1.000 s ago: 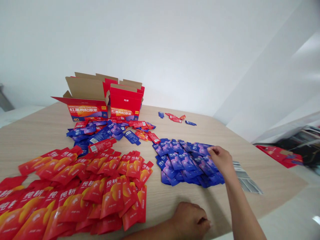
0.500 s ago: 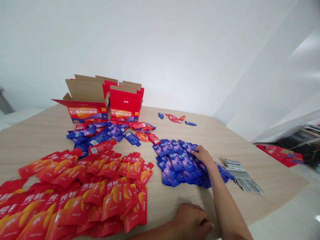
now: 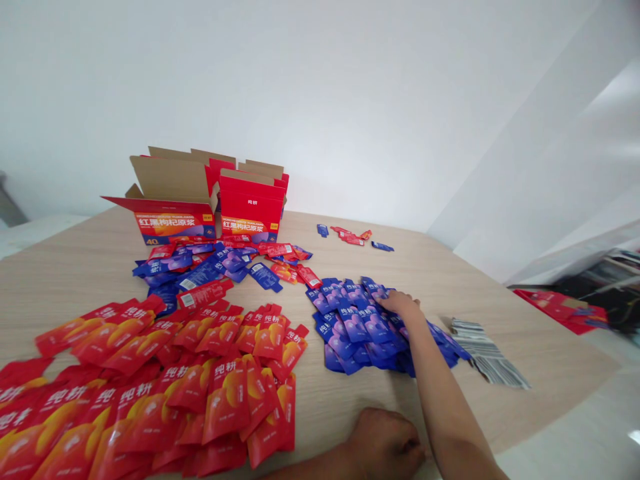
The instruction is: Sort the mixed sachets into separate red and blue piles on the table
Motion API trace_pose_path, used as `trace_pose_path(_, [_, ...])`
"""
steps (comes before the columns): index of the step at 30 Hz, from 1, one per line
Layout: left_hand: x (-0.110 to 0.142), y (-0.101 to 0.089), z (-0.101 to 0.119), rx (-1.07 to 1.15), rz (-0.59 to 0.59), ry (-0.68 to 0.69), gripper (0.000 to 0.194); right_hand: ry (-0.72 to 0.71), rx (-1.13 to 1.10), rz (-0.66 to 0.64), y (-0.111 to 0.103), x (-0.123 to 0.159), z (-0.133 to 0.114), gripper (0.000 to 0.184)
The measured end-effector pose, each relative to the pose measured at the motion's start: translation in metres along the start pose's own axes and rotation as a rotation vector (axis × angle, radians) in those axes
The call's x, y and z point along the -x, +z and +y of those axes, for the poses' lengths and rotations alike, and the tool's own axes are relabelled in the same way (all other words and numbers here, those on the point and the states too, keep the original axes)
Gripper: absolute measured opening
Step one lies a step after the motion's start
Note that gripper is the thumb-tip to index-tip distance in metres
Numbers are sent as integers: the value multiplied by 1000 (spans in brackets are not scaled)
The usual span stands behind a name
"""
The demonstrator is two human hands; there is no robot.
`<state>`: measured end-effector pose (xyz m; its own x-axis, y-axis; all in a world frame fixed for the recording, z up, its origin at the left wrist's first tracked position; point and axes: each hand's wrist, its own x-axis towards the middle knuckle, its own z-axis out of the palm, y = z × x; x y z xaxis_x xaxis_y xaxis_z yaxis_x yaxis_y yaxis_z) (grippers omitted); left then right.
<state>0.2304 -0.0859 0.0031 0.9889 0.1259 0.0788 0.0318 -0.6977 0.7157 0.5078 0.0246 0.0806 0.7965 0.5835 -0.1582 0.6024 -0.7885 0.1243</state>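
Note:
My right hand (image 3: 401, 304) reaches over the far right edge of a pile of blue pouches (image 3: 353, 327), its fingers closed on a blue pouch (image 3: 375, 288) there. These flat pouches overlap one another, printed with purple berries and white lettering. Nearer to me, my left hand (image 3: 383, 441) rests on the table as a closed fist, with nothing visible in it. To its left spreads a large heap of red pouches (image 3: 227, 393) with orange print, laid in overlapping rows.
Open red cartons (image 3: 175, 223) stand at the back left, with mixed red and blue pouches (image 3: 200, 267) in front. Some loose red pouches (image 3: 350, 237) lie near the wall. A striped grey sheet (image 3: 487, 353) is on the wooden table (image 3: 530, 333) at right.
My right hand has shifted slightly left along the top of the blue pile. My left fist has barely moved.

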Motion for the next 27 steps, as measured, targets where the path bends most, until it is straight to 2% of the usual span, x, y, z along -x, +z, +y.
trace_pose_path(5, [-1, 4, -1, -12, 13, -13, 26, 23, 15, -45, -5, 1, -6, 62])
trace_pose_path(9, [0, -1, 2, -28, -13, -19, 28, 36, 12, -66, -8, 4, -9, 64])
trace_pose_path(14, [1, -3, 2, -40, -25, 2, 29, 34, 13, -43, -6, 14, -9, 60])
trace_pose_path(19, [-3, 7, -5, -88, 10, 43, 30, 20, 33, -8, -12, 30, -1, 54])
trace_pose_path(21, [-6, 14, -10, -92, 29, 65, 30, -25, 43, 60, -12, 40, 5, 52])
trace_pose_path(23, [-11, 23, -17, -74, 27, 93, 31, -110, 8, 193, -9, 51, 13, 50])
trace_pose_path(27, [-23, 40, -32, 25, -20, 100, 32, -389, -293, 454, 4, 86, 21, 53])
